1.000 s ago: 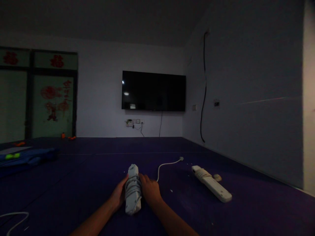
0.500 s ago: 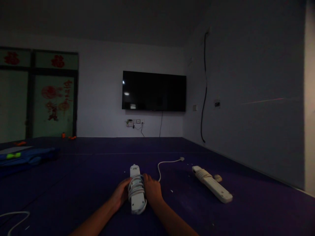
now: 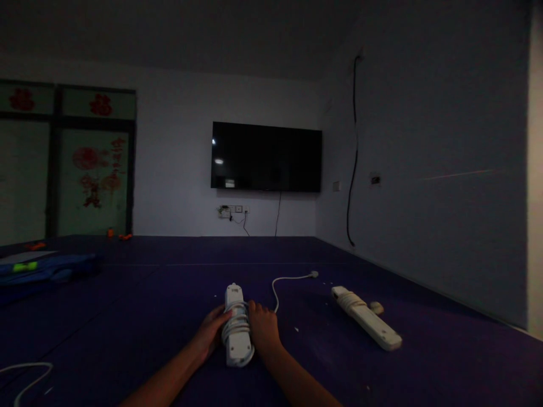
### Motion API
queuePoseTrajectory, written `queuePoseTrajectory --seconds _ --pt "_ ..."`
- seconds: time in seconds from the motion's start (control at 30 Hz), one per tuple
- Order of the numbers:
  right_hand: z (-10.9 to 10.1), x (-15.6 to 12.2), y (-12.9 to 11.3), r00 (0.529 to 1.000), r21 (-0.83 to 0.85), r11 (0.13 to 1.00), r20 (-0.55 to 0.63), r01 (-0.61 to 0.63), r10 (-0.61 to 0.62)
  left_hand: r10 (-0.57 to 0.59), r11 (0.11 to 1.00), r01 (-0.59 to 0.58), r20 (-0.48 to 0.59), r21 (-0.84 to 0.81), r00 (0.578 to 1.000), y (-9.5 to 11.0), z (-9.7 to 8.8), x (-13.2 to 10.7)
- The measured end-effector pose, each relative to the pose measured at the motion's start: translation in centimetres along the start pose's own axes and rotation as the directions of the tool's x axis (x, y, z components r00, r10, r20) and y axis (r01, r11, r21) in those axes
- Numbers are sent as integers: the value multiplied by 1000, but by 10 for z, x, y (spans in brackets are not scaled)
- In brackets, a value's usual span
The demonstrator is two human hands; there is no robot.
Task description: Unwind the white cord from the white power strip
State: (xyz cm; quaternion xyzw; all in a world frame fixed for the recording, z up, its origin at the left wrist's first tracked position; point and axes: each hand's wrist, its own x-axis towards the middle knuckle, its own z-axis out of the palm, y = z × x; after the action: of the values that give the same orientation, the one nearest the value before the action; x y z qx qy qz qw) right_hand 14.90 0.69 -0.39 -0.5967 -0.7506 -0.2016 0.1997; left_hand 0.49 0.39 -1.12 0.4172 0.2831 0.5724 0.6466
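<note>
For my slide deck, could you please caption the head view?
Left hand and right hand hold a cord-wrapped power strip; another strip lies nearby on the purple surface.

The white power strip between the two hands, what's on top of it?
Loops of white cord wrap across the white power strip, and the left hand has its thumb over one edge. The patch beneath the loops is covered, so I can't tell what's there.

A broad, dark purple desk (image 3: 169, 299) carries everything, thin seams crossing it. Beside the right hand (image 3: 263, 328), a white cord (image 3: 292, 278) curves away to its plug (image 3: 314, 275). Farther right lies a cord-wrapped power strip (image 3: 377, 329). Blue cloth (image 3: 57, 268), a second cord (image 3: 31, 366) and small orange objects (image 3: 125, 237) lie leftward.
</note>
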Motion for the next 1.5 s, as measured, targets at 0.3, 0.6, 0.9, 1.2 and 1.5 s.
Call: queuePoseTrajectory --seconds 0.3,0.6,0.9,1.2,1.5 --pt "-4 1 4 999 80 996 19 24 -26 38 999 -38 -70 1 997 0 2 0" --pt "-3 0 6 976 206 954 -45 220 -215 53 996 -46 -77 82 996 2 6 -5" --pt "-2 1 5 977 177 961 -54 212 -206 27 999 -25 -56 31 998 6 4 -6" --pt "-3 3 0 997 215 974 -46 71 -63 -80 992 81 17 -99 997 5 -4 1" --pt "-3 4 9 999 240 970 -5 -46 49 -109 993 110 33 -47 994 7 -2 -4"
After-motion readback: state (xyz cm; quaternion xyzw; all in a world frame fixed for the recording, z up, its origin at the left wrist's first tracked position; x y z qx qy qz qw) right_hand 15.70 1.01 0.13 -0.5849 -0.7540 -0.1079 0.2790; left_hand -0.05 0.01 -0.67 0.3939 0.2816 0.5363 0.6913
